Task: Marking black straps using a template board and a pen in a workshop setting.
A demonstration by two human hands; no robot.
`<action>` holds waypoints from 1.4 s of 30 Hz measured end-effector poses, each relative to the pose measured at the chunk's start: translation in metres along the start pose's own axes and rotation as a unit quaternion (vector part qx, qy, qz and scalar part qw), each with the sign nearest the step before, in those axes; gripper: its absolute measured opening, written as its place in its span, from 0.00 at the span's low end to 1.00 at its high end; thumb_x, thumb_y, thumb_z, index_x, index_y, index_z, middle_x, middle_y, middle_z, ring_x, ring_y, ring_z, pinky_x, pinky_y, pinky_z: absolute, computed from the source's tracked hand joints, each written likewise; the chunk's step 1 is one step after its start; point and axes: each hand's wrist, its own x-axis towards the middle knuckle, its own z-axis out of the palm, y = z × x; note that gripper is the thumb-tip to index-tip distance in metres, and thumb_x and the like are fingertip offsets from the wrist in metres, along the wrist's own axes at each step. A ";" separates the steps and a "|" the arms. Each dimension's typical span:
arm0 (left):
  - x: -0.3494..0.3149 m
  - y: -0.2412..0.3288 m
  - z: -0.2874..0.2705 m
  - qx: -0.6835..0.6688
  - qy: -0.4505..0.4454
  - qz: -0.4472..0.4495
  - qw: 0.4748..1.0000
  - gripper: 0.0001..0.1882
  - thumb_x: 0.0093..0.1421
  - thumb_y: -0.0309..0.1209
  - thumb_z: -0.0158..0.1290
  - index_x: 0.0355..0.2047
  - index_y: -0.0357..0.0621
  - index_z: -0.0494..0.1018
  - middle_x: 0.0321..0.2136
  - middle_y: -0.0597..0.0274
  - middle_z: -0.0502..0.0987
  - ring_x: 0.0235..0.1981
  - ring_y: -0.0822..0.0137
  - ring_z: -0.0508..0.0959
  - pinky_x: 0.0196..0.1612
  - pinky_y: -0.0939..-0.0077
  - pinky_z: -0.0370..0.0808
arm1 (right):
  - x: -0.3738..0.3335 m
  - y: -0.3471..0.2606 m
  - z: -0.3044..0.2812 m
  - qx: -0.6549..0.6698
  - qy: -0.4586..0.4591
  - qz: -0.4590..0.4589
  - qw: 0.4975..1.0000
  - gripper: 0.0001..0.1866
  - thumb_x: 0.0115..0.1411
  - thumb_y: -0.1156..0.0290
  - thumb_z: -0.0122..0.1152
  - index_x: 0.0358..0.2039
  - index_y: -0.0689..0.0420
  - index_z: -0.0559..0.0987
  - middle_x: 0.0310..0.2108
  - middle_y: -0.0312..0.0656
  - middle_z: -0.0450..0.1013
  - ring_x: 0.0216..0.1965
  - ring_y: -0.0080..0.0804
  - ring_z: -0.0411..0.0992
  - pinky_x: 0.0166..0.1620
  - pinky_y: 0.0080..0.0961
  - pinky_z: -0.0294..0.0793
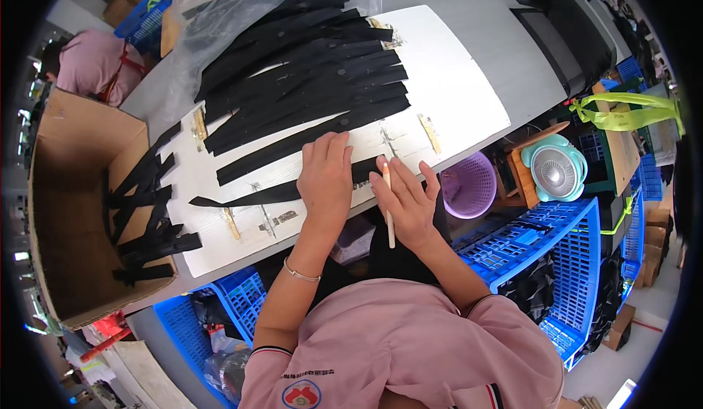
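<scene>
A black fabric strip (253,195) lies along the near edge of a white board (455,65). My left hand (326,178) rests palm down across this strip, its fingers together and lying on the board. At the strip's right end, my right hand (407,202) is closed around a slim white marking pencil (389,222), which slants down past the palm. The right fingertips are beside the strip's end; whether they pinch it I cannot tell. More black strips (307,79) are laid side by side farther up the board, some with small round dark spots.
An open cardboard box (69,211) stands at the left, with loose black strips over its edge. Clear plastic film (220,13) lies behind the strips. Right of me are a purple basket (469,186), a teal fan (558,171) and blue crates (527,237). Another person (99,65) is at far left.
</scene>
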 end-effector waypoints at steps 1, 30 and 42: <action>0.000 0.001 0.001 0.009 -0.002 0.003 1.000 0.12 0.60 0.28 0.62 0.45 0.45 0.79 0.43 0.64 0.80 0.42 0.58 0.78 0.40 0.66 0.80 | -0.002 0.000 0.001 0.000 -0.009 -0.013 1.000 0.18 0.61 0.68 0.66 0.53 0.52 0.79 0.53 0.41 0.80 0.58 0.35 0.76 0.68 0.48 0.57; -0.114 -0.049 -0.113 0.060 -0.085 -0.145 0.984 0.35 0.66 0.40 0.58 0.70 0.45 0.64 0.73 0.59 0.60 0.76 0.48 0.51 0.72 0.32 0.31 | -0.003 0.063 0.002 0.003 -0.007 0.092 0.996 0.13 0.65 0.78 0.59 0.50 0.60 0.82 0.52 0.41 0.82 0.55 0.38 0.72 0.66 0.41 0.61; -0.124 -0.067 -0.115 0.054 -0.036 -0.146 0.987 0.30 0.65 0.39 0.60 0.65 0.41 0.70 0.67 0.60 0.69 0.71 0.54 0.64 0.72 0.33 0.39 | 0.013 0.043 -0.006 -0.062 0.005 0.087 0.994 0.13 0.67 0.77 0.56 0.51 0.61 0.82 0.52 0.42 0.80 0.53 0.42 0.72 0.63 0.41 0.64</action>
